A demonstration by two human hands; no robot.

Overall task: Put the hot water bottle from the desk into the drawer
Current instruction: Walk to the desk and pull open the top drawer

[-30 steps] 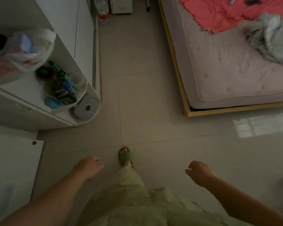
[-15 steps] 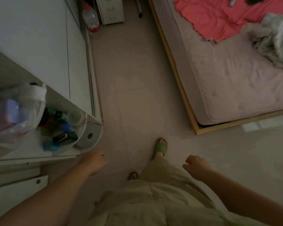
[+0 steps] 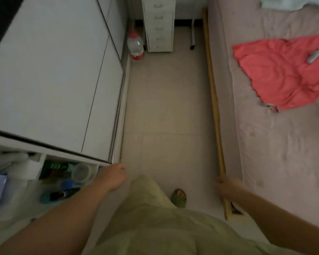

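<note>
No hot water bottle and no desk top show in the head view. A white chest of several drawers (image 3: 159, 24) stands at the far end of the floor aisle, all its drawers closed. My left hand (image 3: 112, 178) hangs low beside the corner of the white wardrobe (image 3: 50, 74), fingers curled, holding nothing. My right hand (image 3: 227, 186) swings by the wooden bed frame (image 3: 213, 96), also curled and holding nothing. Both hands are far from the drawer chest.
A narrow tiled aisle (image 3: 166, 111) runs between the wardrobe and the bed (image 3: 276, 144). A large water bottle (image 3: 135, 46) stands beside the drawer chest. A red cloth (image 3: 282, 72) lies on the mattress. Shelves of small bottles (image 3: 63, 181) are at lower left. My slippered foot (image 3: 179, 197) is on the floor.
The view has swung and moved forward along the aisle; the drawer chest and water bottle came closer. The shelves slid to lower left. Both hands stayed curled, holding nothing.
</note>
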